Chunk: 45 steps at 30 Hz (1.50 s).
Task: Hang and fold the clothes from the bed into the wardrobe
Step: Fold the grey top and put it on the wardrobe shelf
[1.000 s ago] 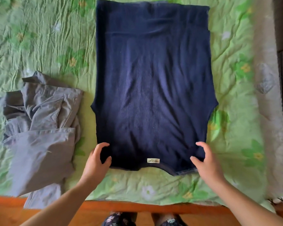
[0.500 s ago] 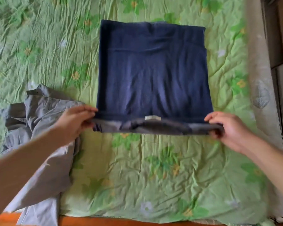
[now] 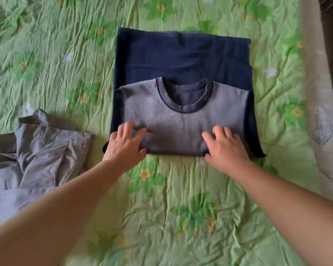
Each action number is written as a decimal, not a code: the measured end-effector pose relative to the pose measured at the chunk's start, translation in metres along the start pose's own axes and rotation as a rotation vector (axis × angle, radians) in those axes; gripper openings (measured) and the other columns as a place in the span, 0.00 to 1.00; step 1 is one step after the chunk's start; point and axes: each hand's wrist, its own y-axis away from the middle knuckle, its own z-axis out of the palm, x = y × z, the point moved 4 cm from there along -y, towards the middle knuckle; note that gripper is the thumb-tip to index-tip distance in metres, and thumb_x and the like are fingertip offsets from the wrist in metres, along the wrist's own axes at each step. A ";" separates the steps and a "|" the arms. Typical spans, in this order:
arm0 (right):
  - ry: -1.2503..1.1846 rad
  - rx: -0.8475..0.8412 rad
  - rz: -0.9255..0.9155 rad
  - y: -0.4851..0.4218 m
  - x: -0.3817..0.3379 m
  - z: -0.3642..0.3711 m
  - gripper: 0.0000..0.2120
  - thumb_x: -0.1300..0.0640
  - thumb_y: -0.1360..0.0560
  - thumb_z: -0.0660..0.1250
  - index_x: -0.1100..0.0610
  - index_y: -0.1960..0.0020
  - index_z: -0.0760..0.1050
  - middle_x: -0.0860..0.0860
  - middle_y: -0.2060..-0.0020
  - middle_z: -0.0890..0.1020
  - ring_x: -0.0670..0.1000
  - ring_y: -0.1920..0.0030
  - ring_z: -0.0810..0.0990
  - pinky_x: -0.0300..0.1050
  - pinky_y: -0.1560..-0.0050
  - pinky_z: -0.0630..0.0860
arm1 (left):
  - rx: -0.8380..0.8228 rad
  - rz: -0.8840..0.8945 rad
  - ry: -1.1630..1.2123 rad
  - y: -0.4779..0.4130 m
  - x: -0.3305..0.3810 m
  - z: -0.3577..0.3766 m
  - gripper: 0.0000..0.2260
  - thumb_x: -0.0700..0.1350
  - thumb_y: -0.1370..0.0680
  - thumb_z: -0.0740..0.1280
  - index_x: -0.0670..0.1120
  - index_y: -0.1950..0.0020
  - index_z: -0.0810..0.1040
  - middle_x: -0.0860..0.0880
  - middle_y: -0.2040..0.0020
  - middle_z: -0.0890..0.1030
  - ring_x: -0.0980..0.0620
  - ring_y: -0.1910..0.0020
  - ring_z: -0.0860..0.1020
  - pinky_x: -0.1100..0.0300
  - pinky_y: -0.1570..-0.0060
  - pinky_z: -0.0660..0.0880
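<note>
My left hand and right hand press flat, fingers spread and gripping nothing, on the near fold of the navy-and-grey T-shirt, doubled over on the green floral bedspread; grey trousers lie just left.

The bed in front of me is covered by a crumpled green quilt with a flower print, and a pale grey blanket with a leaf pattern runs along its right side. Near the middle of the quilt lies my folded shirt: the navy part is flat underneath, the grey chest with its dark round collar is doubled back on top, and the fold edge faces me. Just to its left, with a narrow strip of quilt between, the grey trousers lie in a loose, creased heap that runs out of view at the left edge.
</note>
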 end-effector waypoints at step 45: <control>-0.570 -0.063 0.217 -0.005 0.077 -0.027 0.09 0.57 0.26 0.65 0.50 0.57 0.64 0.50 0.69 0.77 0.55 0.67 0.76 0.50 0.65 0.72 | -0.031 -0.234 0.370 -0.011 -0.031 -0.041 0.03 0.48 0.19 0.66 0.50 0.48 0.75 0.50 0.52 0.75 0.45 0.57 0.76 0.53 0.59 0.71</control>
